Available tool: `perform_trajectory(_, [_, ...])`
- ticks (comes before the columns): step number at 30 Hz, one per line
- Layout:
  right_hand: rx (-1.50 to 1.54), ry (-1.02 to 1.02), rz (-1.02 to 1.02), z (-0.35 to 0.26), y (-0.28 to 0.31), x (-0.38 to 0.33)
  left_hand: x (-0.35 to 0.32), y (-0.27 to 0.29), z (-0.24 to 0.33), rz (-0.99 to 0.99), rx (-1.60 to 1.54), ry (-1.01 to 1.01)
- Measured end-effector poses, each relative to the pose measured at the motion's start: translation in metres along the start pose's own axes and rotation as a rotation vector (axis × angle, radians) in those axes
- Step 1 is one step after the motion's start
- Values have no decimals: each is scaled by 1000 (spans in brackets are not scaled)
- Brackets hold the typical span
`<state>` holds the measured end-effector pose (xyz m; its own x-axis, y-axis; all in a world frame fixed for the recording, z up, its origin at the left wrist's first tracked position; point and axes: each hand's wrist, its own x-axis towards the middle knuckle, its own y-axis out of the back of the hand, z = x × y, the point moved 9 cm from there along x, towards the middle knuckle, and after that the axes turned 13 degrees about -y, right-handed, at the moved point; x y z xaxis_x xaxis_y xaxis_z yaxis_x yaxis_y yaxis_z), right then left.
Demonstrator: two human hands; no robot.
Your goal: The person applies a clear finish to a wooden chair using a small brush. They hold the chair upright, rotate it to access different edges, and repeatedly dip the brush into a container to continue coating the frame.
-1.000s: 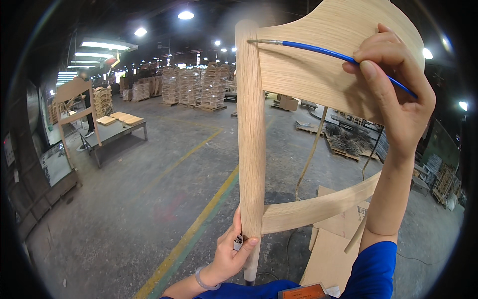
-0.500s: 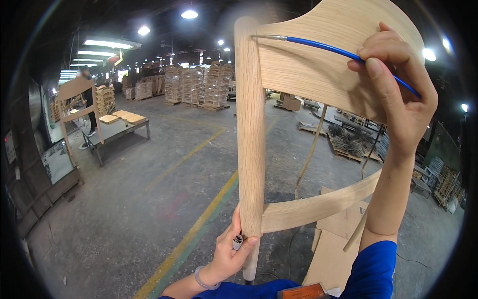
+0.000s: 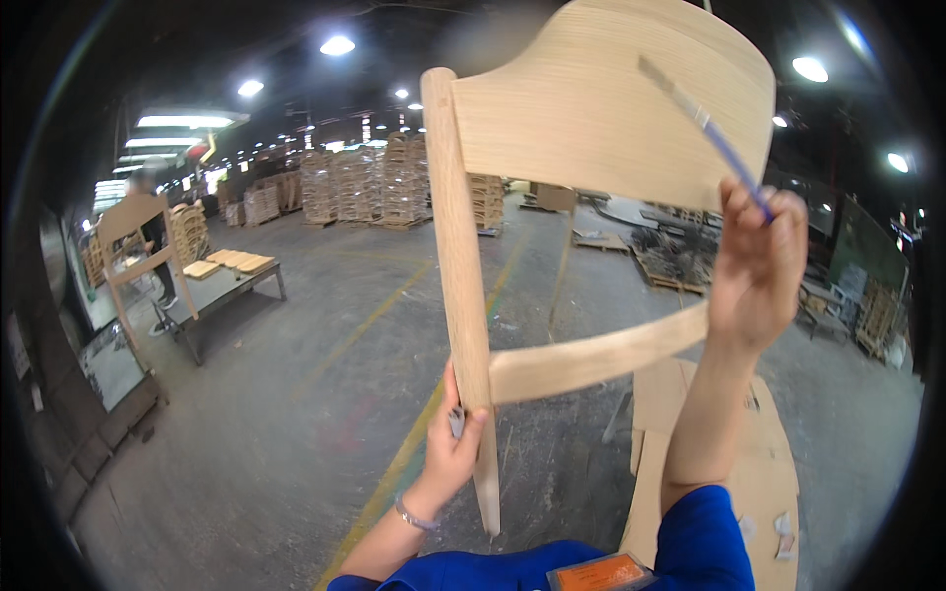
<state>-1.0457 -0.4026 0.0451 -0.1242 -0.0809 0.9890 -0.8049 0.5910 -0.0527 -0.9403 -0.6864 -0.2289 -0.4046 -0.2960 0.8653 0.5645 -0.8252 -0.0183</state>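
A pale wooden chair back frame (image 3: 591, 108) stands tilted before me, with a round post, a broad curved top panel and a lower rail (image 3: 601, 360). My left hand (image 3: 451, 448) grips the post low down, just below the rail joint. A small grey, rolled-looking piece (image 3: 456, 422) shows between its fingers and the wood; its kind is unclear. In my right hand (image 3: 761, 271) is a thin blue-handled paintbrush (image 3: 717, 143), blurred by motion. Its bristle end points up and left in front of the panel; whether it touches the wood I cannot tell.
A cardboard-covered surface (image 3: 670, 483) lies below at the right. At the left, a person (image 3: 155, 246) stands behind another chair back frame (image 3: 116, 222), beside a low table (image 3: 232, 289) bearing wooden pieces. Farther back are wrapped stacks (image 3: 379, 187) and a pallet of dark rods (image 3: 680, 258).
The brush has left the top of the post; my right hand has dropped and the bristles now point up over the panel. The frame has shifted left and tilted, still in my left hand.
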Motion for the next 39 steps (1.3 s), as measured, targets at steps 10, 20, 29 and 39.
perform_trajectory(10, [-435, -1070, 371, 31, -78, -323, 37, 56, -54, 12, -106, 52])
perform_trajectory(20, [-489, -1237, 1094, -195, -156, -508, 73, 130, -41, 23, 271, -138])
perform_trajectory(29, [-533, -853, 1696, -413, -251, -581, -161, -43, 68, 94, -289, 260])
perform_trajectory(39, [-708, -560, 1809, -583, -376, -603, -588, -153, 462, -1863, -1389, 795])
